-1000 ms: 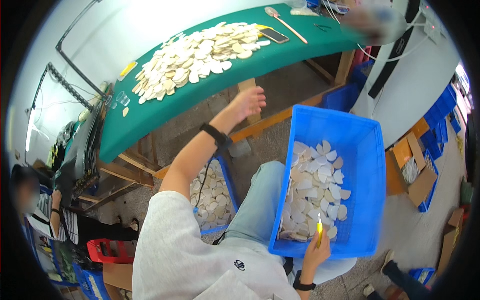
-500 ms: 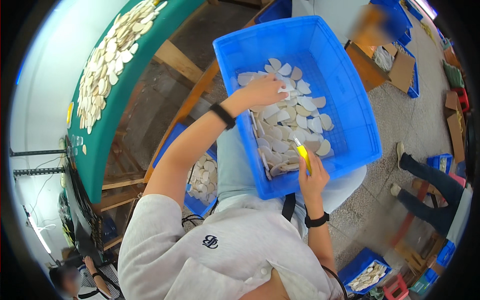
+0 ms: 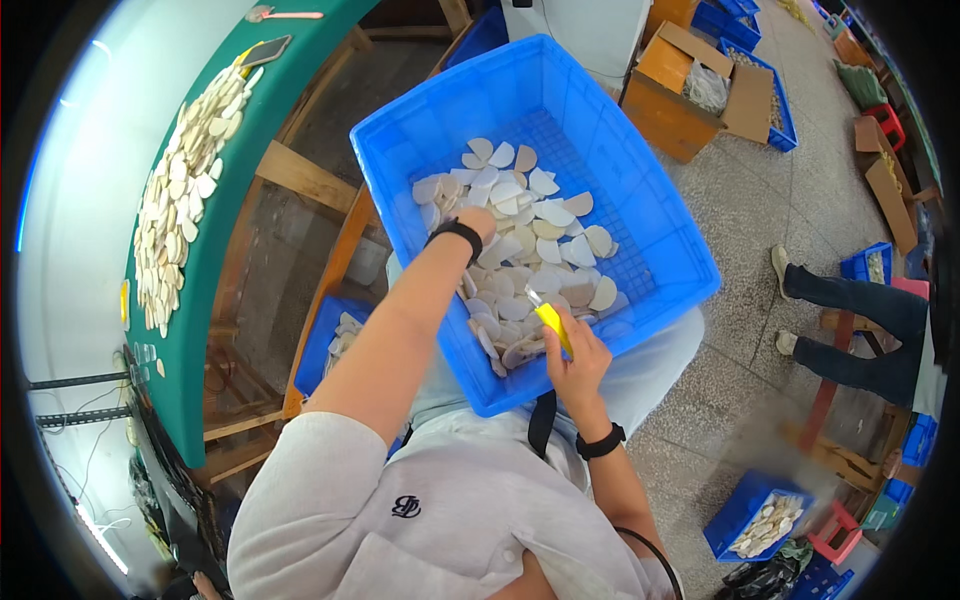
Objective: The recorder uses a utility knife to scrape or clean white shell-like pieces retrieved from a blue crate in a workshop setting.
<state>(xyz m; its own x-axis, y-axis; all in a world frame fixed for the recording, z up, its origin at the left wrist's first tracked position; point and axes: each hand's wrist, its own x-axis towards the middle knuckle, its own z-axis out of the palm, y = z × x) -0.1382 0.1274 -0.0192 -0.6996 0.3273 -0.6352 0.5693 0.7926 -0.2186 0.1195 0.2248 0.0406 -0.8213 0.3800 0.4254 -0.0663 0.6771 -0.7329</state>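
Note:
A large blue plastic bin sits tilted on my lap, with many flat, off-white half-round pieces heaped loosely along its near left side. My left hand reaches down among these pieces; its fingers are blurred and mostly hidden behind the wrist, so whether it grips one does not show. Over the bin's near edge, my right hand is closed round a yellow utility knife. The metal tip of the knife points up and left, just over the pieces. Both wrists wear dark bands.
On the left, a green-topped table bears a long heap of similar pieces and a phone. Another blue bin stands low beside my left leg. An open carton is beyond my bin; a person's legs extend at right.
My left hand has moved from over the pieces down into the pile. The view has shifted, so the bin appears further left and lower. My right hand still holds the knife.

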